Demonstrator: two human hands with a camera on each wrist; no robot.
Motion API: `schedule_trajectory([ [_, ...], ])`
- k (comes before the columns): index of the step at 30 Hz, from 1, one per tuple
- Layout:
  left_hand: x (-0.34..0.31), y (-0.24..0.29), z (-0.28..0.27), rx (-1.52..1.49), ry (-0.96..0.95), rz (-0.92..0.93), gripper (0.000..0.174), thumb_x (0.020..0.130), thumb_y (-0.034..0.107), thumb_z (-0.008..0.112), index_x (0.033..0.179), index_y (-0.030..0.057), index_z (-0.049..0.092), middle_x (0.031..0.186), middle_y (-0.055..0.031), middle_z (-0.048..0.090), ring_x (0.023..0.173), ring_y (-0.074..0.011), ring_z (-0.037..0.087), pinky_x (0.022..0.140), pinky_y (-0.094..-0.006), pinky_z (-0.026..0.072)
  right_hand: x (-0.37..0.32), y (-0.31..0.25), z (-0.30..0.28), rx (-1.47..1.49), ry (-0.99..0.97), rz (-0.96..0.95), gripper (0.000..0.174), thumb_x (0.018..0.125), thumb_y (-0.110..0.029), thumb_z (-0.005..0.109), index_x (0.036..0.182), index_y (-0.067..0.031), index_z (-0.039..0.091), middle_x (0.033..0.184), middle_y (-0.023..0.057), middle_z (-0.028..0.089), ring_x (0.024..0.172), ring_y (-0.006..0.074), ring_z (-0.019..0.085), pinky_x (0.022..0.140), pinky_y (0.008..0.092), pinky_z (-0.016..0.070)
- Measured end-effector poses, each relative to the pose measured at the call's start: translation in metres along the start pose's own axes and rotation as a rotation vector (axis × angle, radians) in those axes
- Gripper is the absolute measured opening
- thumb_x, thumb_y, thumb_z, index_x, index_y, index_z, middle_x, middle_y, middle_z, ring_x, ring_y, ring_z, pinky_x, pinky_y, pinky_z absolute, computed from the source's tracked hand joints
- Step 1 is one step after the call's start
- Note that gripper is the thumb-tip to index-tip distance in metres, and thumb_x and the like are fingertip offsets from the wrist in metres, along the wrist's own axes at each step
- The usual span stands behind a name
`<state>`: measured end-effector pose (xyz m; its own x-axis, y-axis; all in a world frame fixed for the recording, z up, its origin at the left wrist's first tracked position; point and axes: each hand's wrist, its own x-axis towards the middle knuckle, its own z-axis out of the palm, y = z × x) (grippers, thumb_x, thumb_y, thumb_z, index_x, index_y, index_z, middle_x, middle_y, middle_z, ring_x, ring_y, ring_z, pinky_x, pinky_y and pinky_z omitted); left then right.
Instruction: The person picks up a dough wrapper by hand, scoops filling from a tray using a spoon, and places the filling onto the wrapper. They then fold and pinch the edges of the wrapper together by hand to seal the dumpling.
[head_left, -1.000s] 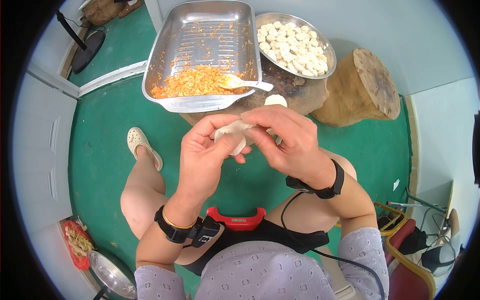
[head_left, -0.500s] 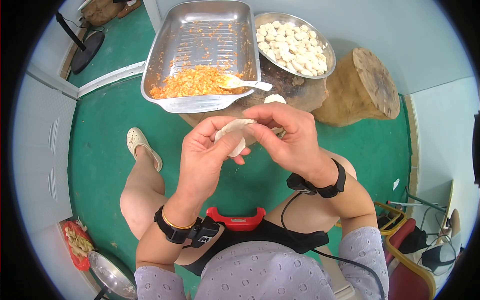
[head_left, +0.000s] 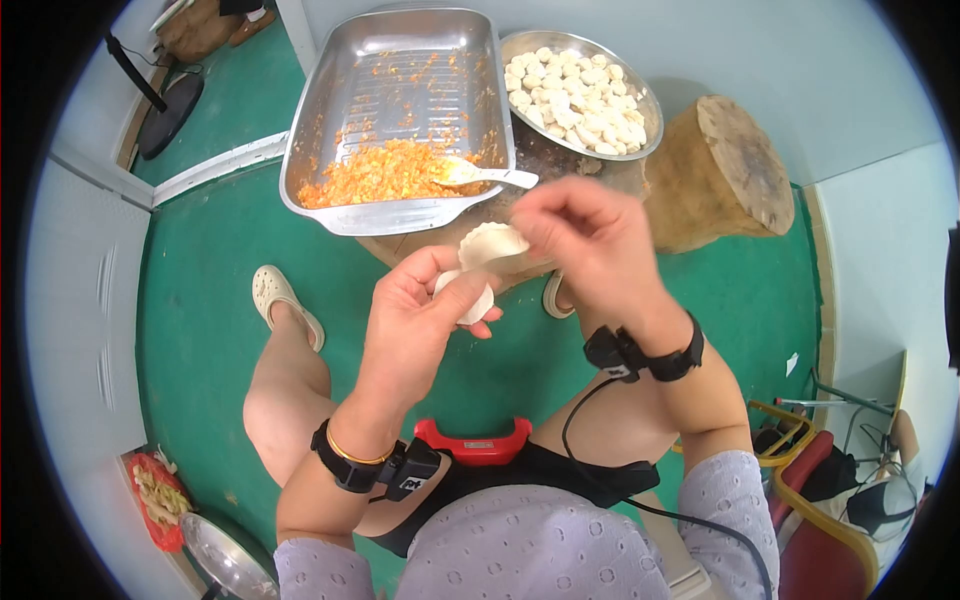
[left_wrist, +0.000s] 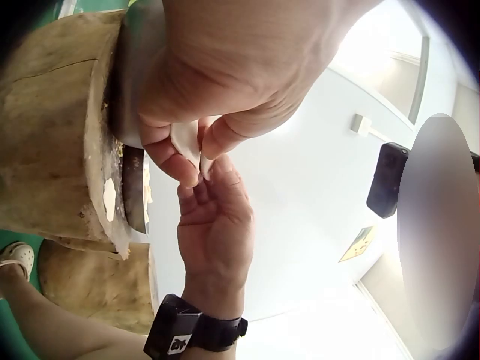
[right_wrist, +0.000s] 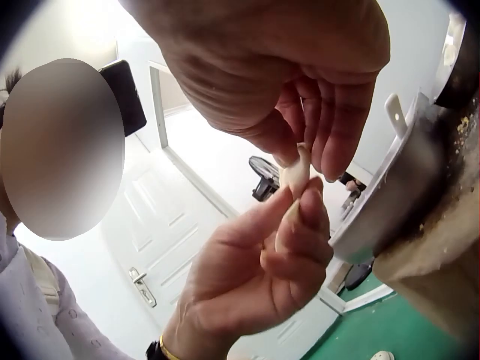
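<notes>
In the head view the left hand (head_left: 415, 305) holds a round piece of pale dough (head_left: 465, 297) under its thumb. Just above it, a half-moon dumpling (head_left: 492, 245) with a crimped edge spans from the left fingers to the right hand. At its right end the right hand (head_left: 590, 235), blurred, pinches it between thumb and fingertips. From the right wrist, the dumpling (right_wrist: 298, 174) shows between both hands' fingertips. The left wrist view has the white dough (left_wrist: 187, 142) partly hidden by the left fingers.
A metal pan (head_left: 420, 215) of orange filling (head_left: 375, 172) with a white spoon (head_left: 490, 176) stands on a wooden stump (head_left: 400, 245). Behind, a round metal tray (head_left: 645, 100) holds several shaped dumplings (head_left: 580, 95). Another stump (head_left: 740, 170) stands right. A red-handled object (head_left: 475, 443) lies between the thighs.
The right hand has shifted slightly right and up. The dumpling's crimped edge is now turned into view above the left thumb, apart from the lower dough piece. The head view has tilted slightly.
</notes>
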<state>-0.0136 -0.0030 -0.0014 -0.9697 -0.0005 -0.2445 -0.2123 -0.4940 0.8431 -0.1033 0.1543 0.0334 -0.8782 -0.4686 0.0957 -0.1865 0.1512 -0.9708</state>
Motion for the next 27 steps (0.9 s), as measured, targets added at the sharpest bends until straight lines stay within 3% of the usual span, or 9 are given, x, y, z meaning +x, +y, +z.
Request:
schedule_trajectory([
  [3, 0.0, 0.002, 0.003, -0.013, -0.012, -0.044, 0.02, 0.089, 0.008, 0.055, 0.107, -0.0005, 0.055, 0.088, -0.0088, 0.064, 0.072, -0.0138, 0.062, 0.06, -0.0246, 0.0509, 0.021, -0.006, -0.02, 0.016, 0.055, 0.046, 0.009, 0.082, -0.004, 0.062, 0.089, 0.0012, 0.064, 0.082, 0.0026, 0.064, 0.066, 0.0062, 0.057, 0.061, 0.0214, 0.0483],
  [6, 0.036, -0.022, 0.004, -0.119, 0.012, 0.126, 0.022, 0.088, 0.006, 0.055, 0.108, -0.0017, 0.054, 0.092, -0.0099, 0.063, 0.076, -0.0147, 0.061, 0.066, -0.0262, 0.0505, 0.032, 0.012, -0.015, 0.066, -0.196, 0.139, 0.016, 0.083, -0.011, 0.063, 0.094, 0.0001, 0.063, 0.08, 0.0016, 0.063, 0.067, 0.0056, 0.056, 0.061, 0.0204, 0.0473],
  [12, 0.064, -0.065, 0.008, -0.173, 0.199, 0.147, 0.021, 0.088, 0.003, 0.051, 0.108, -0.004, 0.053, 0.099, -0.0101, 0.061, 0.08, -0.0154, 0.059, 0.072, -0.0281, 0.0502, 0.034, 0.04, -0.007, -0.096, -0.108, 0.025, 0.013, 0.08, -0.01, 0.063, 0.089, -0.0003, 0.064, 0.076, 0.0018, 0.063, 0.065, 0.0073, 0.056, 0.061, 0.0233, 0.0478],
  [19, 0.037, -0.06, 0.022, -0.151, 0.167, 0.061, 0.016, 0.089, 0.002, 0.051, 0.103, -0.0039, 0.053, 0.095, -0.011, 0.061, 0.079, -0.0166, 0.06, 0.07, -0.0299, 0.051, 0.025, 0.018, -0.033, -0.296, -0.069, 0.024, 0.013, 0.077, -0.011, 0.063, 0.082, 0.0006, 0.064, 0.066, 0.0057, 0.061, 0.06, 0.01, 0.055, 0.058, 0.0265, 0.0464],
  [21, 0.023, -0.061, 0.021, -0.222, 0.066, -0.004, 0.016, 0.089, 0.003, 0.051, 0.103, -0.0031, 0.053, 0.095, -0.0119, 0.061, 0.08, -0.0181, 0.061, 0.069, -0.0305, 0.0514, 0.02, 0.021, -0.04, -0.472, -0.161, 0.062, 0.012, 0.076, -0.01, 0.063, 0.081, 0.0005, 0.064, 0.066, 0.0078, 0.061, 0.06, 0.0131, 0.056, 0.057, 0.0276, 0.0464],
  [23, 0.01, -0.062, 0.017, -0.216, 0.06, -0.09, 0.016, 0.088, 0.002, 0.051, 0.103, -0.0021, 0.053, 0.094, -0.0124, 0.062, 0.08, -0.0196, 0.062, 0.068, -0.0306, 0.0518, 0.019, 0.029, -0.035, -0.504, -0.225, 0.133, 0.014, 0.075, -0.01, 0.062, 0.083, 0.0015, 0.063, 0.073, 0.0136, 0.063, 0.068, 0.0228, 0.062, 0.064, 0.033, 0.0488],
  [25, -0.002, -0.066, 0.012, -0.138, 0.007, -0.227, 0.017, 0.088, 0.002, 0.051, 0.105, -0.0014, 0.052, 0.094, -0.0125, 0.062, 0.079, -0.0203, 0.063, 0.068, -0.0307, 0.0522, 0.019, 0.051, -0.024, -0.695, -0.277, -0.118, 0.017, 0.074, -0.008, 0.064, 0.089, 0.0006, 0.061, 0.078, 0.0112, 0.063, 0.065, 0.0223, 0.061, 0.06, 0.0328, 0.0484],
  [26, -0.007, -0.065, 0.012, -0.132, -0.002, -0.26, 0.018, 0.087, 0.001, 0.051, 0.105, -0.0015, 0.052, 0.094, -0.0124, 0.062, 0.079, -0.0204, 0.063, 0.069, -0.0309, 0.0525, 0.021, 0.055, -0.018, -0.707, -0.299, -0.09, 0.024, 0.07, -0.008, 0.064, 0.093, 0.0002, 0.06, 0.087, 0.0174, 0.06, 0.076, 0.0325, 0.061, 0.066, 0.0392, 0.0487],
  [27, -0.009, -0.066, 0.011, -0.129, -0.004, -0.26, 0.018, 0.087, 0.001, 0.051, 0.105, -0.0015, 0.052, 0.094, -0.0124, 0.062, 0.079, -0.0204, 0.063, 0.069, -0.0309, 0.0525, 0.022, 0.059, -0.011, -0.706, -0.295, -0.091, 0.024, 0.07, -0.008, 0.064, 0.093, 0.0002, 0.06, 0.087, 0.0174, 0.06, 0.076, 0.0325, 0.061, 0.066, 0.0392, 0.0487],
])
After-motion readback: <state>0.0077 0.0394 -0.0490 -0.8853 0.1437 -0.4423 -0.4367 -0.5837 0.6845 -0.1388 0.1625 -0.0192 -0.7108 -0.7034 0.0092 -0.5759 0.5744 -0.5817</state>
